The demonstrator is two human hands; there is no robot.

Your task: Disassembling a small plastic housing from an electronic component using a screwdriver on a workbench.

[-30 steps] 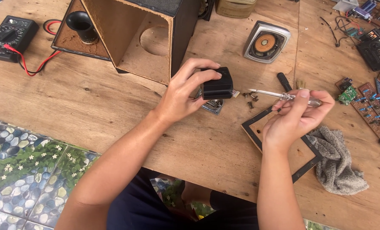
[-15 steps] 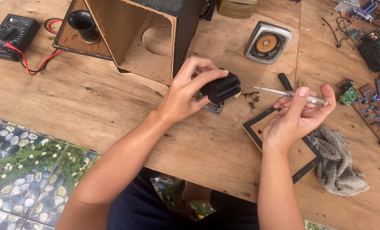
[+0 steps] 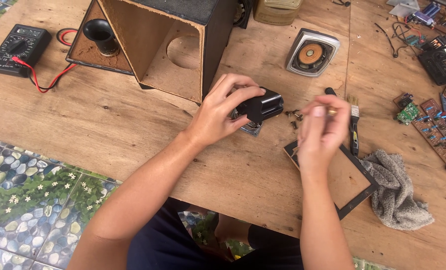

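Black box (image 3: 261, 106) sits tilted on the wooden table (image 3: 108, 125), gripped from above by left hand (image 3: 222, 112). Right hand (image 3: 322, 131) is just beside it, fingers pinched; what it holds, cannot tell. Loose screws (image 3: 293, 117) lie between the hands. Brush (image 3: 353, 120), rag (image 3: 398, 192), small speaker (image 3: 312, 52) nearby.
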